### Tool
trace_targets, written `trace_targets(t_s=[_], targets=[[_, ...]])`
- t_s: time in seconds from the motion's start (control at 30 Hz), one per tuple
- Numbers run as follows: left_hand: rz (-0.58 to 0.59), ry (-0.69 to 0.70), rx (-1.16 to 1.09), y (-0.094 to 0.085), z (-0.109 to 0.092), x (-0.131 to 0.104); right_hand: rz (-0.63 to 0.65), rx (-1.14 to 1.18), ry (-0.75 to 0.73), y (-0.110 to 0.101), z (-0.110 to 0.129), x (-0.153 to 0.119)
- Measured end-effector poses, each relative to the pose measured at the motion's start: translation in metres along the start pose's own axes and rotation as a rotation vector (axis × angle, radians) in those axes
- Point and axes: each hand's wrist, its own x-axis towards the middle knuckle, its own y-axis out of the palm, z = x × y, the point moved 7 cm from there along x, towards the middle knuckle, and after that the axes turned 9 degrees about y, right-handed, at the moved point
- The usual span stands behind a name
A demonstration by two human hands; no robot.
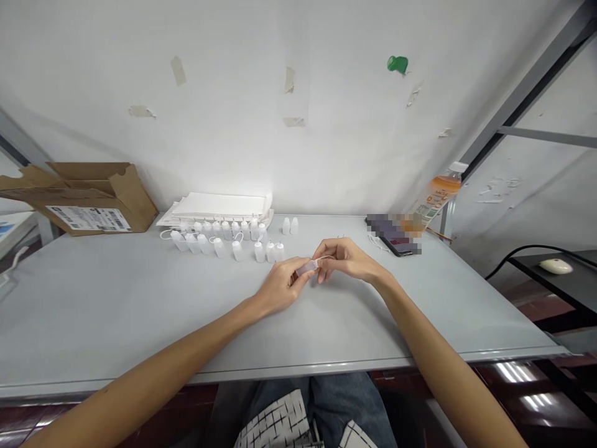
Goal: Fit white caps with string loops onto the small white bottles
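Note:
Above the middle of the table, my left hand (281,286) is closed round a small translucent plastic squeeze bottle (306,268), which lies tilted with its neck to the right. The fingers of my right hand (341,259) are pinched together at that neck end. From between them a thin white loop (326,257) curves out; my fingertips hide the bottle's tip. To the left of my hands stand several similar bottles (219,247) in two uneven rows, many with a white loop at the top. A pair of bottles (290,225) without visible loops stands behind my hands.
An open cardboard box (93,202) and a stack of white sheets (224,204) stand at the back left. At the back right are a phone (392,235), some white loops (377,242) and a drink bottle (436,199). The table's front edge (298,371) runs below my forearms.

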Motion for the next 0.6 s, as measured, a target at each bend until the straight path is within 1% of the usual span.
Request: trace_targets(t_s=[0.2, 0.43, 0.6], targets=[[-0.033, 0.118, 0.128, -0.004, -0.007, -0.002, -0.010, 0.073, -0.043, -0.001, -0.004, 0.002], [-0.077, 0.216, 0.285, -0.007, -0.018, -0.004, -0.079, 0.093, -0.128, -0.002, 0.002, 0.002], [-0.083, 0.261, 0.480, -0.007, -0.025, -0.005, -0.101, 0.099, -0.139, 0.000, 0.004, 0.002]])
